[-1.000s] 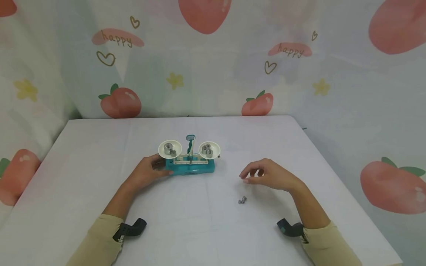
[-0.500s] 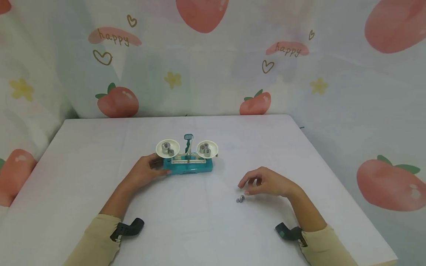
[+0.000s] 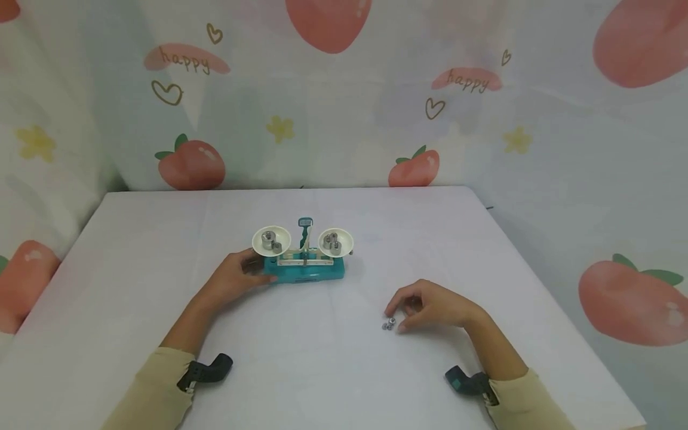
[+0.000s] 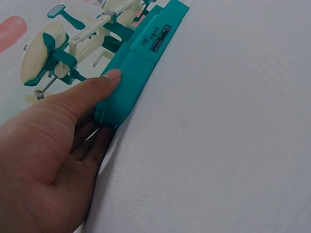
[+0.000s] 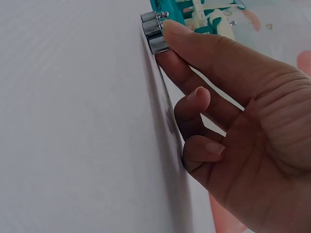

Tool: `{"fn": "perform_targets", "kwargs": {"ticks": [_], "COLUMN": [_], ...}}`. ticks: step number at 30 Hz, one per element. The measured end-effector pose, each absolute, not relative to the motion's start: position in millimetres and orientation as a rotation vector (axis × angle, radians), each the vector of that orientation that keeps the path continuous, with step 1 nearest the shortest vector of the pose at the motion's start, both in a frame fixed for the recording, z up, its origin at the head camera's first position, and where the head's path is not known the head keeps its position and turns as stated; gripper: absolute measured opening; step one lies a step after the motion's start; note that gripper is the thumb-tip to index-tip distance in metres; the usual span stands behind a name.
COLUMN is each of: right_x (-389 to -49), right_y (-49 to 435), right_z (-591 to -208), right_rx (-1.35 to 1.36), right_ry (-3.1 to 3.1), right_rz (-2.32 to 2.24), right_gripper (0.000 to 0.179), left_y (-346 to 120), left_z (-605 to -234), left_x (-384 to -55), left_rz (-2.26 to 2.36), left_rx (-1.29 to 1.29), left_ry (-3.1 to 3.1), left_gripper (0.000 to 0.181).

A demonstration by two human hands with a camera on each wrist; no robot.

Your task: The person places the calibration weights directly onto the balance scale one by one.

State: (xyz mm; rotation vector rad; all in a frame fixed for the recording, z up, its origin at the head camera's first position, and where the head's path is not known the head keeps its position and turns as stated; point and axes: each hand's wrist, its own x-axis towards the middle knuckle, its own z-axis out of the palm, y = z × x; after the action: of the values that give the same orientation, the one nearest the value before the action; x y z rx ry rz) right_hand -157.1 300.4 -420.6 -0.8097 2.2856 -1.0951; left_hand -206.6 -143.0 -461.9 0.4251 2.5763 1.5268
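Observation:
A teal balance scale [image 3: 304,273] stands on the white table with two cream pans. Its left pan [image 3: 283,236] bears a larger metal weight and a small one; metal weights cluster on the right pan [image 3: 347,240]. My left hand [image 3: 233,279] grips the left end of the base, thumb on the front face and fingers behind, as the left wrist view confirms. Small metal weights [image 3: 388,324] lie in a tight group right of the scale. Over them is my right hand [image 3: 436,304], thumb and forefinger spread, fingertips right at the weights [image 5: 158,44].
The white table [image 3: 301,376] runs back to a curtain [image 3: 344,119] printed with peaches. A dark wrist camera [image 3: 212,368] juts from the left sleeve, another camera [image 3: 464,381] from the right.
My right hand has come down and toward me, from above the loose weights to right beside them. My left hand stays at the scale's base.

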Motion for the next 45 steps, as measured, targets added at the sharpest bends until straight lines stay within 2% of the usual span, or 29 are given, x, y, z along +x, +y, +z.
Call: {"fn": "perform_targets", "kwargs": {"ticks": [16, 45], "right_x": [-155.8, -154.1], "right_y": [298.1, 294.0], "right_z": [-425.5, -430.5], "right_rx": [-0.819, -0.798], "right_ry": [2.282, 2.311], "right_rz": [-1.141, -1.136], "right_gripper": [0.019, 0.020], "left_y": [-143.0, -141.0], "left_z": [-460.3, -459.9], "left_x": [-204.1, -202.5], "left_rz": [1.521, 1.527], "left_rx": [0.413, 0.405], "left_ry": [2.579, 2.590], "left_gripper": [0.073, 0.073]}}
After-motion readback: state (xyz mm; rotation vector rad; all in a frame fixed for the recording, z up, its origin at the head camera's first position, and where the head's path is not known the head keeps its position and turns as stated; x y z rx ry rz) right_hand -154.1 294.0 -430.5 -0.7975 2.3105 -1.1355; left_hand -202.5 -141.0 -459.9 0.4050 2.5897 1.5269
